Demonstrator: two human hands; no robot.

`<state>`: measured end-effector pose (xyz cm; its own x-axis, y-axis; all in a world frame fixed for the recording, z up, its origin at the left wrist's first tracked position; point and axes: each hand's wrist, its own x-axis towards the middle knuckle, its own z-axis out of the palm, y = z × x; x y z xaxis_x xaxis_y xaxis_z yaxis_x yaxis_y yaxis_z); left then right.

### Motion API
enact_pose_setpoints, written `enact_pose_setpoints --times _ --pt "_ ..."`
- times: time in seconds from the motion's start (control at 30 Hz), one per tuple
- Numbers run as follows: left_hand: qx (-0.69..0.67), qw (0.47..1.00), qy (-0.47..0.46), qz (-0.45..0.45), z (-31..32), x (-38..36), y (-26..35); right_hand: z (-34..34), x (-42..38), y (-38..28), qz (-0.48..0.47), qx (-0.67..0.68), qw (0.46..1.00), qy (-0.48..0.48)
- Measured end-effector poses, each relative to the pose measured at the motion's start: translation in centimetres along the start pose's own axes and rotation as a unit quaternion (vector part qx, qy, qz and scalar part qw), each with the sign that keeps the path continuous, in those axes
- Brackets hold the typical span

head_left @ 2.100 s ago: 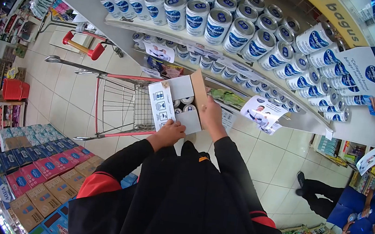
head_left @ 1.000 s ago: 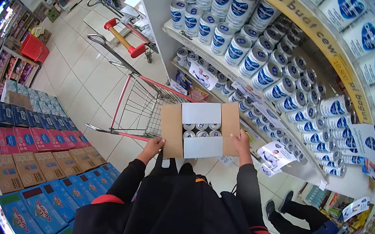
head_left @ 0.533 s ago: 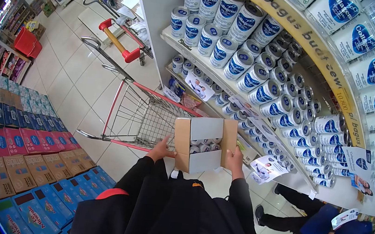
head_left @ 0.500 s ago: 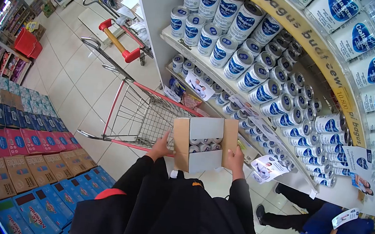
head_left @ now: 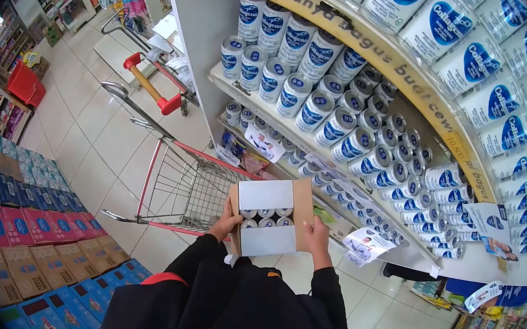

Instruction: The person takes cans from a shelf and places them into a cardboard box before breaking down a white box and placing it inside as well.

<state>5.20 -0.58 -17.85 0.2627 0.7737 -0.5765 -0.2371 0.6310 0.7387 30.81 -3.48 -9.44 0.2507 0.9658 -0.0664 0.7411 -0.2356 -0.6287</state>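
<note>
An opened cardboard box (head_left: 305, 202) with white-sided flaps is held in front of my body. Several white-and-blue cans (head_left: 267, 214) show through the gap between its flaps. My left hand (head_left: 225, 221) grips the box's left side, and my right hand (head_left: 316, 237) grips its right side, thumb along the edge. Beyond the box, white Collagena cans (head_left: 315, 110) stand in rows on the shelf (head_left: 255, 101).
A wire shopping cart (head_left: 191, 188) is left of the box, with another cart's red-ended handle (head_left: 151, 84) behind. Stacked cartons (head_left: 40, 268) line the lower left. A person in blue (head_left: 517, 297) is partly visible at right.
The box has tilted and shifted slightly left and down, with both hands still on it. The shelf appears lower and further left. The person in blue is now mostly hidden behind the shelf.
</note>
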Motion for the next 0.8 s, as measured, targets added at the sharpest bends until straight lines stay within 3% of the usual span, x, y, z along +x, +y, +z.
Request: enact_pose_setpoints --times 0.07,0.17,0.2,0.23,0.37,0.43,0.47,0.6,0.67,0.7,0.77,0.8 --pt "0.013 0.999 0.004 0.036 -0.8 0.3 -0.7 -0.1 0.4 -0.5 -0.001 0.001 1.0 -0.001" --pt "-0.006 1.0 0.02 0.022 0.0 -1.1 2.9 -1.3 1.5 -2.6 0.006 0.008 1.0 -0.011" --pt "-0.001 0.998 0.03 -0.053 0.2 -1.4 4.6 -1.5 1.9 -3.4 0.011 0.015 1.0 -0.017" --pt "0.001 0.998 0.031 -0.054 0.1 -0.9 5.0 -1.1 2.5 -3.5 0.013 0.018 1.0 -0.018" --pt "-0.004 0.999 0.046 0.007 -1.4 4.4 1.9 1.3 4.8 -1.9 0.024 -0.039 0.999 -0.018" --pt "0.084 0.992 0.059 0.076 -1.3 5.1 1.6 1.7 4.7 -1.3 0.011 -0.033 0.998 0.043" --pt "0.081 0.995 0.059 0.011 -1.6 5.3 1.4 1.6 4.8 -0.8 0.065 -0.022 0.998 -0.015" --pt "0.052 0.995 0.062 0.058 -1.0 4.7 1.6 1.7 4.3 0.3 0.039 0.013 0.999 0.004" --pt "0.337 0.916 0.217 0.008 -0.6 4.0 2.4 0.8 3.6 0.7 0.004 0.081 0.994 0.074" --pt "0.34 0.915 0.215 0.006 -0.1 3.2 3.5 0.1 3.2 1.0 0.008 0.082 0.994 0.076" --pt "0.497 0.823 0.245 0.121 1.2 1.2 6.2 -1.4 1.9 1.5 0.081 0.146 0.976 0.144" --pt "0.499 0.823 0.241 0.122 1.6 0.7 7.2 -2.3 1.1 1.3 0.084 0.146 0.975 0.146"
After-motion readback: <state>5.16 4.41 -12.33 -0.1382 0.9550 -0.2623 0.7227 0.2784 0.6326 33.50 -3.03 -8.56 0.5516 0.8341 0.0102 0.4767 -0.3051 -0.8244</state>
